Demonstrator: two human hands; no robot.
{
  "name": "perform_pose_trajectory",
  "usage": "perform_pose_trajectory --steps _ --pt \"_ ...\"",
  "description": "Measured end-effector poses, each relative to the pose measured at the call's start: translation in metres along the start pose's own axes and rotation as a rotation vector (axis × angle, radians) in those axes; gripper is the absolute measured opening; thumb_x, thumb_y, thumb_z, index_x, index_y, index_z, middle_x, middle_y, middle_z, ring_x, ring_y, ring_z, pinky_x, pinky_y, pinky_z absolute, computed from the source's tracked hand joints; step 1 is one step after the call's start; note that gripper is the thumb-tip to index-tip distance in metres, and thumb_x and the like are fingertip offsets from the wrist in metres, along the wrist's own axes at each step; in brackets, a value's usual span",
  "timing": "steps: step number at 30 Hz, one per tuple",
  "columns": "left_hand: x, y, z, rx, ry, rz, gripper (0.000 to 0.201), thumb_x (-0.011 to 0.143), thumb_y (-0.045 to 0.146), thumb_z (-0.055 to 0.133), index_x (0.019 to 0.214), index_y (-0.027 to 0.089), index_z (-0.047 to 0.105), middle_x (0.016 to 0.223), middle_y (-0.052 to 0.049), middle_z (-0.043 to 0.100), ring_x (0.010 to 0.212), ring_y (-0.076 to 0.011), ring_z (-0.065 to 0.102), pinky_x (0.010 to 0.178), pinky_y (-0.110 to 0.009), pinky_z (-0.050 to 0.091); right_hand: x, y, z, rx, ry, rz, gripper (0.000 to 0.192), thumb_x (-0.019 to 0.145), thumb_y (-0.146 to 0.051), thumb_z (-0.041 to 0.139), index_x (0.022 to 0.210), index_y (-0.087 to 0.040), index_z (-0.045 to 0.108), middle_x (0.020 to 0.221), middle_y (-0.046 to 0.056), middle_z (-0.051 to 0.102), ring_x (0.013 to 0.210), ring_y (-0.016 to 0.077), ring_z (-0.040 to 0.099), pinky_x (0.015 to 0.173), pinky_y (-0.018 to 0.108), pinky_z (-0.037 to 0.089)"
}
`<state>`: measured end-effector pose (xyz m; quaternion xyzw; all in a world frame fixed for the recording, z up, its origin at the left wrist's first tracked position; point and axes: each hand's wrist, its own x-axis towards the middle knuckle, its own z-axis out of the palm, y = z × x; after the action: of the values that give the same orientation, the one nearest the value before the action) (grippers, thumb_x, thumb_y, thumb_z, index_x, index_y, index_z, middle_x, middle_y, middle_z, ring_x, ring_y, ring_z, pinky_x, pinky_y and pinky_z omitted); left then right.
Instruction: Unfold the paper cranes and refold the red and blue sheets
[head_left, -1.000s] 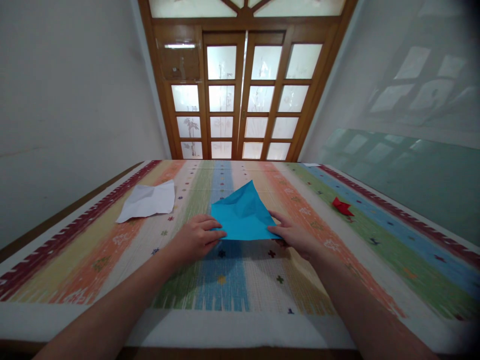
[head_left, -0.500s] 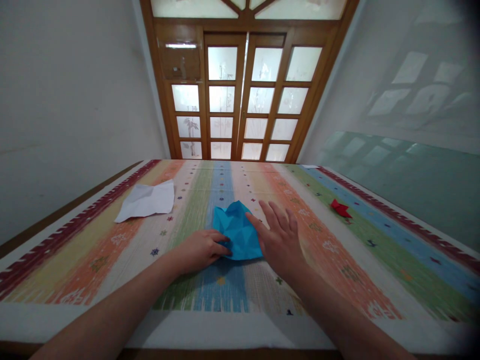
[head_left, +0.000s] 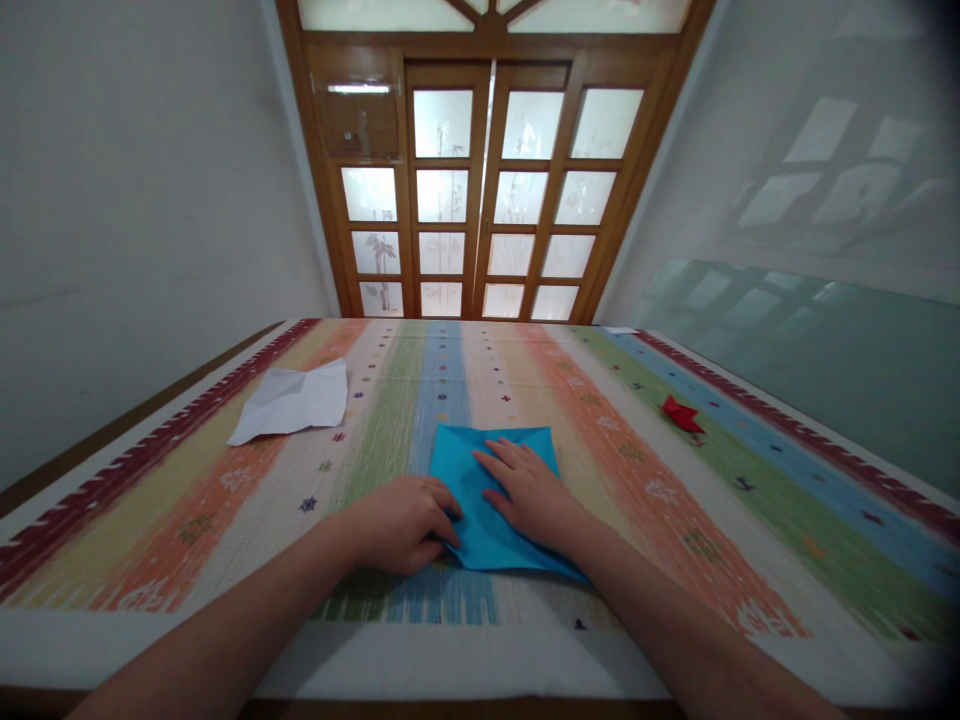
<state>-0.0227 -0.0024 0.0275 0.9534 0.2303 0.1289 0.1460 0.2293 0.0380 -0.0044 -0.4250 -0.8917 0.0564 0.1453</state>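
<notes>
A wooden door with frosted panes [head_left: 491, 190] stands behind a table spread with a striped cloth [head_left: 187, 520].

Far left on the cloth lies a crumpled white paper [head_left: 291, 402], well apart from the hands. Closer in, the left hand [head_left: 401, 520] rests with curled fingers, its fingertips pinning the near-left edge of a blue paper sheet [head_left: 469, 465]; it presses down and does not grasp. The sheet lies flat near the middle of the table, just ahead of the person. The right hand [head_left: 529, 490] lies palm down on it, fingers spread and loose, closed on nothing.

By the look of it the sheet is being smoothed or creased flat. A next move would seem to call for firm pressure along the fold while the left fingertips keep the paper from sliding on the weave.

Far right sits a small red folded paper [head_left: 681, 414], well apart. The cloth is bare on both sides of the sheet and beyond it, so the hands have room; the near table edge lies under the forearms.
</notes>
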Motion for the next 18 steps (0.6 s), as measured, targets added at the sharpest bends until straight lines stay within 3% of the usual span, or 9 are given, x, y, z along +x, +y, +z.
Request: perform_pose_trajectory --steps 3,11,18 --pt "-0.002 0.001 -0.002 -0.006 -0.014 -0.030 0.030 0.079 0.013 0.066 0.101 0.029 0.081 0.112 -0.005 0.075 0.104 -0.0231 0.070 0.094 -0.036 0.052 0.002 0.020 0.012 -0.031 -0.127 0.119 0.064 0.100 -0.054 0.045 0.156 -0.023 0.042 0.163 0.014 0.034 0.151 0.0365 0.029 0.121 0.059 0.022" --pt "0.000 0.009 -0.007 0.054 -0.048 -0.051 0.020 0.083 0.021 0.070 0.099 0.027 0.080 0.114 -0.006 0.074 0.103 -0.0236 0.070 0.091 -0.035 0.053 0.012 0.044 0.024 -0.158 -0.106 0.435 0.066 0.103 -0.059 0.030 0.160 -0.027 0.032 0.166 0.015 0.026 0.152 0.0398 0.022 0.118 0.064 0.018" --pt "0.007 0.022 0.002 0.256 -0.070 -0.074 0.004 0.081 0.022 0.070 0.083 0.019 0.067 0.090 -0.006 0.072 0.084 -0.0243 0.069 0.075 -0.035 0.052 0.009 0.049 0.030 -0.181 -0.059 0.456 0.066 0.102 -0.060 0.027 0.160 -0.028 0.031 0.167 0.014 0.026 0.152 0.0397 0.021 0.117 0.065 0.016"
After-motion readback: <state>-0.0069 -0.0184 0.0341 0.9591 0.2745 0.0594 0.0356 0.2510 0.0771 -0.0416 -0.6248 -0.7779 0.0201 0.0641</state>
